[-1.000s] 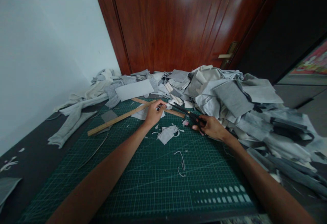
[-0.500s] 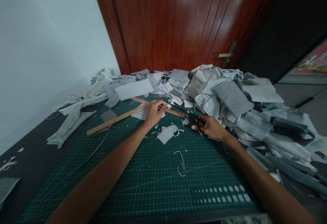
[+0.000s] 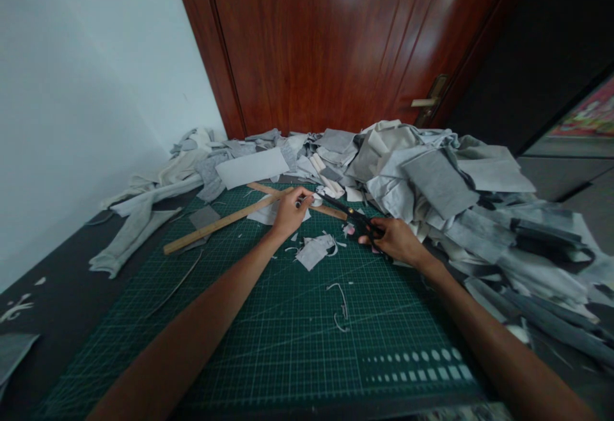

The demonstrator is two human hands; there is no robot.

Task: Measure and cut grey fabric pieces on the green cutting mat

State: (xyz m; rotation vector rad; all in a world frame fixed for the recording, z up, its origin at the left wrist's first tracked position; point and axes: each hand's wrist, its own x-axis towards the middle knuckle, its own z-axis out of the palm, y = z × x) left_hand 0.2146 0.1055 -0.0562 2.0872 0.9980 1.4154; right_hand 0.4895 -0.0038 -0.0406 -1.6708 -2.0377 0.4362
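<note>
Toward the far side of a green cutting mat (image 3: 273,350), two bare hands meet over small cuttings. The left hand (image 3: 288,213) has its thumb and fingertips pressed together, pinching a small white piece (image 3: 317,199); the outline of this piece is too small to make out. The right hand (image 3: 397,240) curls its fingers around the handles of black scissors (image 3: 361,216), whose blades point left and reach the left fingertips; whether the blades are parted cannot be told. Beneath and beside the left hand lie a pale sheet (image 3: 260,214) and a wooden ruler (image 3: 206,231), which slants from near left to far right. A second wooden strip (image 3: 332,212) runs beneath the scissors' blades. Just nearer than the hands sits a cluster of pale scraps (image 3: 311,253), and nearer again, loose thread (image 3: 344,302). Along the far edge and right side rises a heap of grey and white fabric (image 3: 439,181); a white rectangular piece (image 3: 252,168) lies at far left. Behind stands a reddish-brown door (image 3: 316,50).
</note>
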